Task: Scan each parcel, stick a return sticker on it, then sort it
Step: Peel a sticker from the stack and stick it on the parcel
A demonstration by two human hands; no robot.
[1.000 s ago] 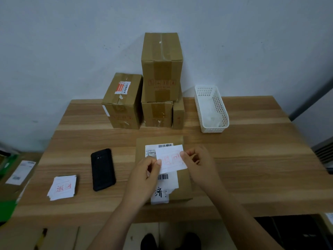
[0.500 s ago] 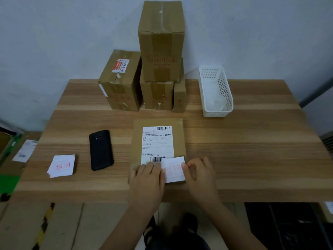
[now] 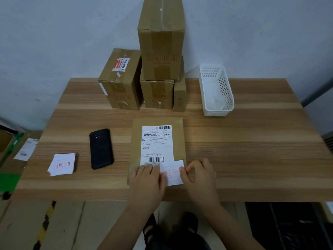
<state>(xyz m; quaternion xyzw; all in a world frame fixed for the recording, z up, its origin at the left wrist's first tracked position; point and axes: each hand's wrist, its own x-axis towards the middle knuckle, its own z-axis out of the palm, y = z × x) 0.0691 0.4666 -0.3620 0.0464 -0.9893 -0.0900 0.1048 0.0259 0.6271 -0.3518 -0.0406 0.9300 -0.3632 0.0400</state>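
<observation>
One flat brown cardboard parcel point(image 3: 137, 134) lay there; left hand point(image 3: 147, 179) pressed flat on its white, red-printed return sticker point(image 3: 173, 175) at five o'clock, right hand point(image 3: 200, 175) pinching the sticker's three o'clock edge.

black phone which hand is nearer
Left. The left hand rests on the parcel right of the black phone; the right hand holds the sticker at its far edge.
</observation>
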